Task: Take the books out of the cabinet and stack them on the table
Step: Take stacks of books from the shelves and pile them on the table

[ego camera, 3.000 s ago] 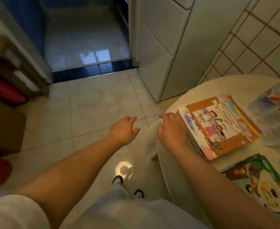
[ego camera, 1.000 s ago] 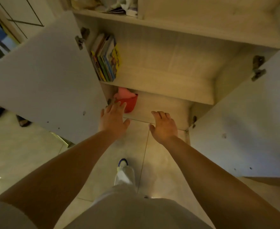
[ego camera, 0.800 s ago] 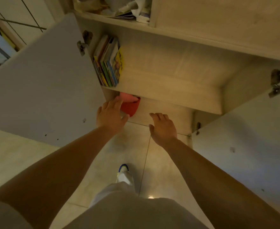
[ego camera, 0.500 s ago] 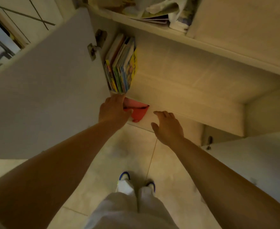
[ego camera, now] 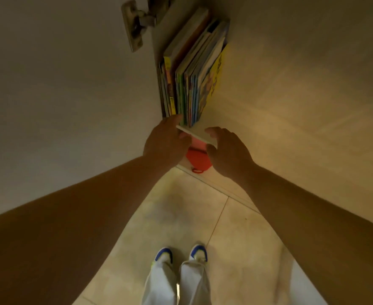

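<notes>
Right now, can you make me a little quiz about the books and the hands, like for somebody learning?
1. True or false: the books stand upright at the left end of the cabinet shelf.
2. Which hand is nearest the books: A) the left hand, B) the right hand, or C) neither is in view?
3. Fill in: the thing under the shelf edge, between the two hands, is a ____ container.

Key: 1 true. 2 A; its fingertips reach the bottom of the spines, though whether it grips a book cannot be told. 3 red.
</notes>
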